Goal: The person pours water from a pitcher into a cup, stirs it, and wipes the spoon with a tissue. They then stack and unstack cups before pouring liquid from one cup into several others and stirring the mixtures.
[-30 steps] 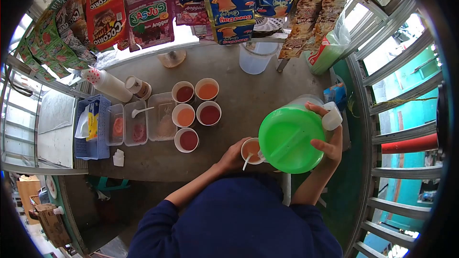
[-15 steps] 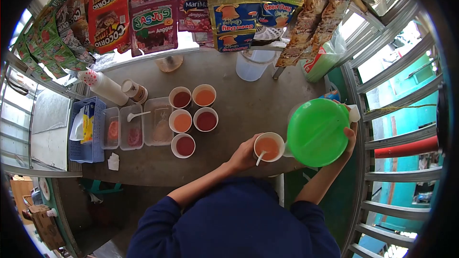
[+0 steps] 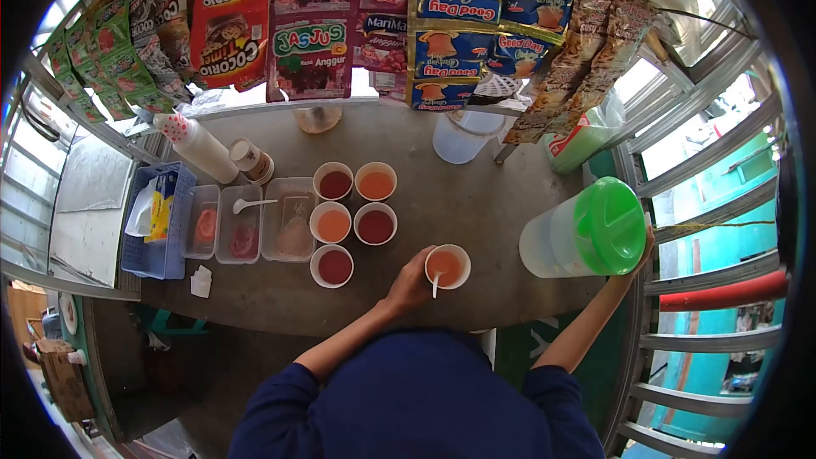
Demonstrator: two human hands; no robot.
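Observation:
My left hand (image 3: 410, 284) is wrapped round a paper cup (image 3: 460, 279) of orange drink near the table's front edge. A white spoon (image 3: 436, 282) leans in that cup. Over at the right, my right hand (image 3: 648, 248) grips the far side of a translucent pitcher (image 3: 548, 240) with a green lid (image 3: 614, 225); most of its fingers are hidden behind the lid. Left of my left hand stand several filled paper cups, among them a dark red one (image 3: 335, 266) and an orange one (image 3: 331, 223).
Plastic tubs of powder (image 3: 289, 238), one with a white scoop (image 3: 252, 203), sit left of the cups beside a blue basket (image 3: 174, 265). Stacked cups (image 3: 200, 155) lie behind. A clear bucket (image 3: 459, 140) stands at the back. Drink sachets (image 3: 313, 51) hang overhead; metal slats (image 3: 705, 342) border the right.
The pitcher has moved right, away from the cup, and tipped back from its pouring tilt. My left hand and the cup have shifted slightly left.

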